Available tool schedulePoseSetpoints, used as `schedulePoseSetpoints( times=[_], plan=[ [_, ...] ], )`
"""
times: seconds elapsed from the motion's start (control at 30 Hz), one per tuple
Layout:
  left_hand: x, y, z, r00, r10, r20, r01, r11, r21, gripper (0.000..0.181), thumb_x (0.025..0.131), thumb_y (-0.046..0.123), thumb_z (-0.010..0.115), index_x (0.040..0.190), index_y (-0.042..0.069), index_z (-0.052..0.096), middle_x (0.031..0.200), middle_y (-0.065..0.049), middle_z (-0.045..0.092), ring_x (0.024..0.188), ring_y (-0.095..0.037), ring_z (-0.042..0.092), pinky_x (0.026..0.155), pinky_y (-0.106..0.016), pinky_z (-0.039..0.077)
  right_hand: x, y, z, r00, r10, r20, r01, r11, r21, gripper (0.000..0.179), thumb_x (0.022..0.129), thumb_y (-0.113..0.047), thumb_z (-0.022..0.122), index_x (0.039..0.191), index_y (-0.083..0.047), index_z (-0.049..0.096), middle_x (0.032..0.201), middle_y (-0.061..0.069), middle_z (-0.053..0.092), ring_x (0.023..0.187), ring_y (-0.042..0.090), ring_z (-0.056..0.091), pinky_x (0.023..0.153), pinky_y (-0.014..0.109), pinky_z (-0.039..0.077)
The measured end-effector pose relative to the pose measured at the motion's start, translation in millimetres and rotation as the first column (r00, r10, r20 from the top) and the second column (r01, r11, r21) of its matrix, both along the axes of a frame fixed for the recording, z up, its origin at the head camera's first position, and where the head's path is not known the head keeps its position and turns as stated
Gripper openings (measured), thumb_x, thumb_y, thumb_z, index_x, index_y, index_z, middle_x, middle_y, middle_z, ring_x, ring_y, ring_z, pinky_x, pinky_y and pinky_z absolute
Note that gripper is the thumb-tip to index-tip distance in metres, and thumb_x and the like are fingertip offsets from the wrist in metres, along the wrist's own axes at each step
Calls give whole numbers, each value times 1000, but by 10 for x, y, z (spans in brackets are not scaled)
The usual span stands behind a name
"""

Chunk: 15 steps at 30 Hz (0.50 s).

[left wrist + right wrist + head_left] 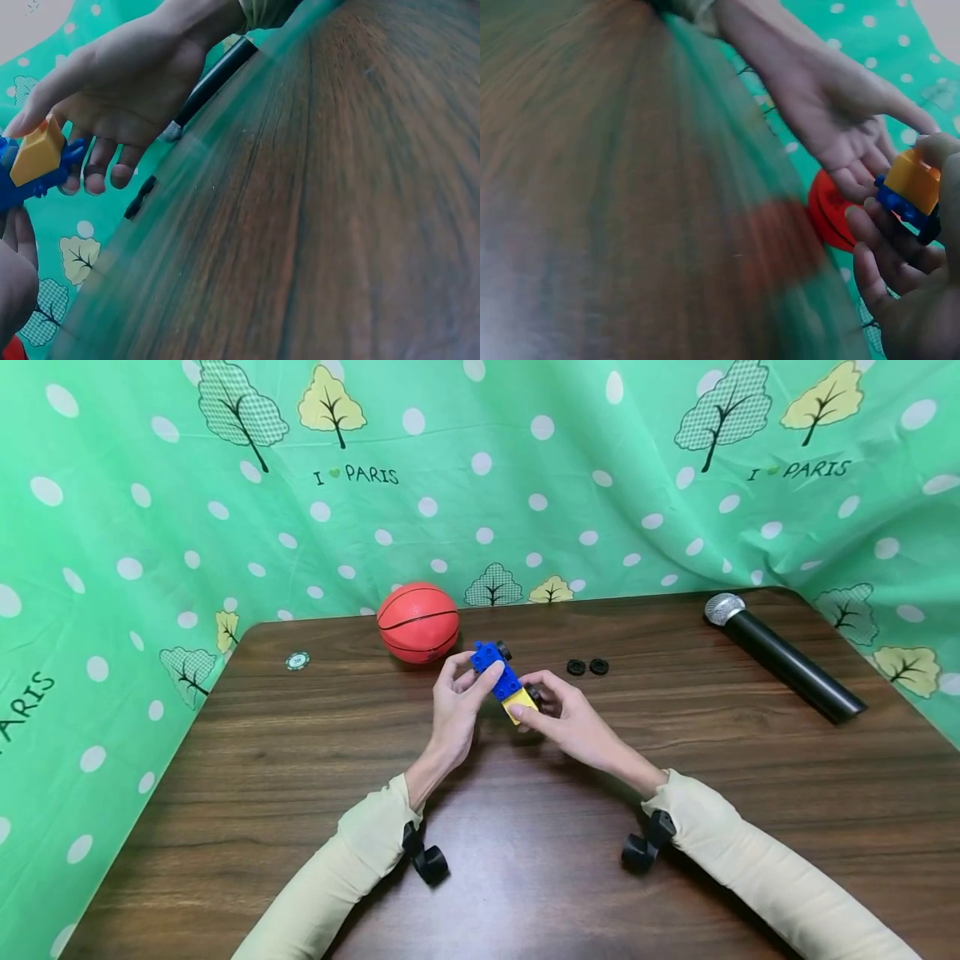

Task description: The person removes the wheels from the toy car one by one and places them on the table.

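A toy brick car of blue bricks with a yellow brick at its near end is held tilted over the table in the head view. My left hand grips the blue part, thumb on top. With thumb against the yellow end and fingers by the far side, my right hand pinches it too. A black wheel shows on the car's right side, toward the blue end; another beside the yellow brick is partly covered by right fingers. Both wrist views show the yellow brick between the hands.
Behind the hands stands a red ball with black lines. Two loose black wheels lie to the right of the car. A round chip is at the left, a black microphone at the right. A green curtain hangs behind the table.
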<state>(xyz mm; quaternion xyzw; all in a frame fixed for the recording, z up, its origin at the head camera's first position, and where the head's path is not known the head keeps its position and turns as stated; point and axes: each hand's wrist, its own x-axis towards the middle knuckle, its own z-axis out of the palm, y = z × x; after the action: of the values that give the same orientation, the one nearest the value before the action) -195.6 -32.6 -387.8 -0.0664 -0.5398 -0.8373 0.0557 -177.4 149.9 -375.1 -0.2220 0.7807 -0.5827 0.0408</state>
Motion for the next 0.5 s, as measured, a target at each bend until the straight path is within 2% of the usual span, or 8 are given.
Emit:
schedulePoseSetpoints(
  times=[0.13, 0.27, 0.4, 0.5],
  plan=[
    [7, -25, -4, 998, -60, -22, 60, 998, -9, 32, 99, 12, 66, 126, 4, 53, 117, -23, 70, 99, -20, 70, 90, -35, 56, 35, -35, -50, 998, -18, -54, 22, 997, 73, 34, 101, -15, 69, 130, -3, 57, 101, 12, 66, 83, 24, 62, 70, 30, 52],
    [14, -46, -6, 995, -94, -29, 93, 994, -49, 37, 101, 16, 64, 134, 2, 53, 116, -18, 70, 98, -20, 68, 89, -34, 56, 48, -17, -93, 992, 1, -128, 19, 988, 152, 34, 101, -17, 68, 131, -4, 58, 93, 6, 64, 76, 21, 57, 65, 30, 47],
    [13, -55, -8, 995, -96, -34, 93, 993, -78, 39, 100, 15, 65, 135, 2, 55, 109, -12, 70, 94, -18, 67, 85, -30, 56, 51, -7, -96, 984, 28, -177, 6, 983, 186, 29, 104, -16, 64, 130, -3, 59, 89, 2, 65, 75, 18, 57, 65, 30, 47],
    [16, -49, -8, 995, -85, -45, 81, 992, -99, 38, 99, 13, 66, 134, 2, 58, 101, -6, 71, 89, -16, 66, 78, -27, 55, 43, -4, -88, 982, 17, -189, 17, 983, 181, 26, 105, -15, 62, 128, -3, 60, 90, 4, 67, 76, 18, 60, 67, 30, 48]
  ],
)
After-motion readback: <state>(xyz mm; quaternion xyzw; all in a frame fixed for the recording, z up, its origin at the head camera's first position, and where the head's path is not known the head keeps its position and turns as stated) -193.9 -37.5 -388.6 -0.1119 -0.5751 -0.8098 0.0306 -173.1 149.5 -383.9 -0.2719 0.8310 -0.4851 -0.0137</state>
